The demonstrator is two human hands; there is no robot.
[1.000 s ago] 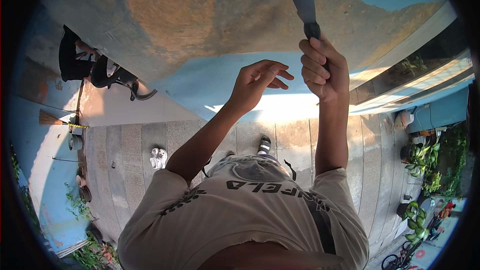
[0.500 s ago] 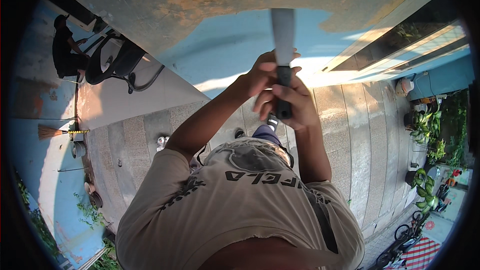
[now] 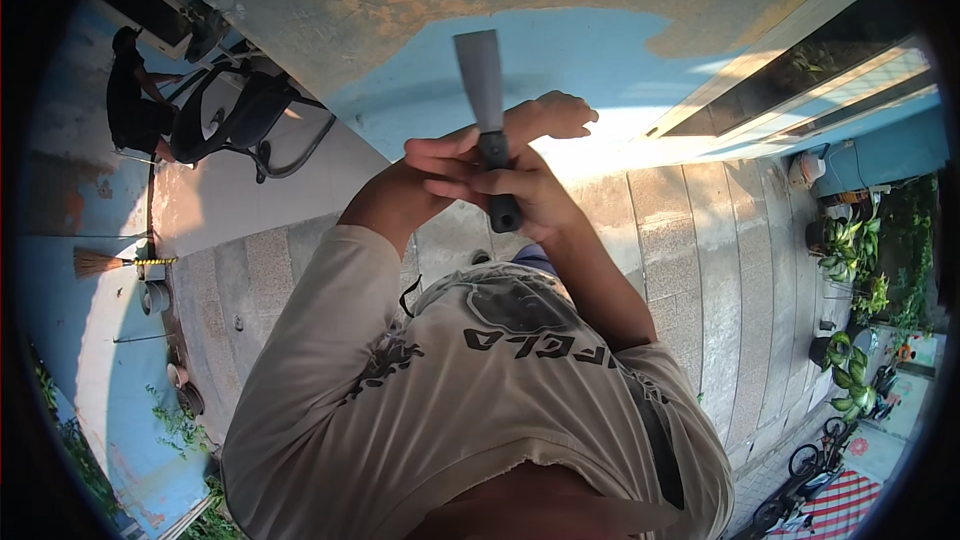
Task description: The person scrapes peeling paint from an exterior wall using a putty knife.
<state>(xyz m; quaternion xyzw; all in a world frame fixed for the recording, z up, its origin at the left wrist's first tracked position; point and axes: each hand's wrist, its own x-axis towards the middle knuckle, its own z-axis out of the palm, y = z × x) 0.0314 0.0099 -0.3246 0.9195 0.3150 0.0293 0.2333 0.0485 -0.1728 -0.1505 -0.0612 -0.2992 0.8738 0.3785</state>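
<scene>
The wall (image 3: pixel 600 50) fills the top of the frame, blue paint worn back to bare brown and grey patches across its upper part. Below it the paved floor (image 3: pixel 720 270) runs from centre to lower right, sunlit where it meets the wall. The person's beige shirt (image 3: pixel 450 410) takes up the lower middle, both forearms rising from it toward the wall.

At upper left, well apart, another person (image 3: pixel 130 90) in dark clothes stands beside a dark chair (image 3: pixel 245 115); a broom (image 3: pixel 100 262) leans against the left wall below them. Potted plants (image 3: pixel 850 260) line the right edge, with a bicycle (image 3: pixel 800 460) at lower right.

In the upper centre the scraper (image 3: pixel 480 80) points up, its flat grey blade lying before the blue paint and its black handle down in the hands; whether the blade touches the wall cannot be told. The right hand (image 3: pixel 535 200) is wrapped closed round the handle, seemingly to hold the tool steady. The left hand (image 3: pixel 450 165) lies across it with fingers (image 3: pixel 435 150) curled over the handle's top, apparently to add push behind the blade. So both hands are clenched on one grip, pressed close together.
</scene>
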